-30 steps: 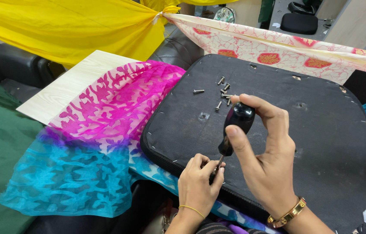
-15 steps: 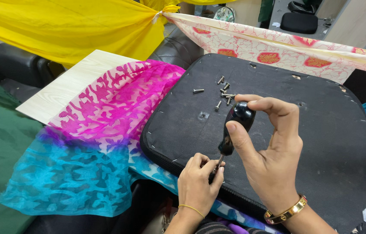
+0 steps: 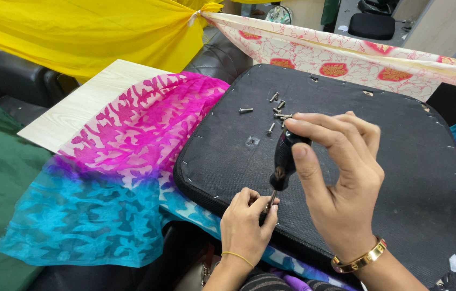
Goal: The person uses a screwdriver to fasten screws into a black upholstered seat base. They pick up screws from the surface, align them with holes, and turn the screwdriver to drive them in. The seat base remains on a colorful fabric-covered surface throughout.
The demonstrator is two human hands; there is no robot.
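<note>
Not much has shifted since the earlier frames: my right hand (image 3: 341,186) has turned a bit around the screwdriver (image 3: 282,161), fingers now draped further over the top of the handle, and the left hand (image 3: 247,226) has stayed put at the tip. Everything else sits where it was.

The screwdriver stands nearly upright, black handle up, thin metal shaft going down to the near edge of the black seat pad (image 3: 400,151). My right hand is wrapped around the handle, thumb pressed on the near side, fingers curled over the far side. My left hand is pinched narrow around the bottom of the shaft, right where it meets the pad; I can't tell if there's a screw under the fingertips, they cover that spot.

Further up the pad there's a little scatter of loose screws (image 3: 277,108), with 1 lying apart to the left (image 3: 245,110). A small clear square patch (image 3: 252,141) shows between the screws and the screwdriver. Staples run along the pad's edge.

The pad lies on a pink and blue patterned cloth (image 3: 109,178), which also covers part of a pale wooden board (image 3: 82,108). Behind that hangs yellow fabric (image 3: 77,32), knotted to a cream cloth with red motifs (image 3: 346,62). Gold bangle (image 3: 360,260) on my right wrist, thin yellow band (image 3: 236,257) on the left.
</note>
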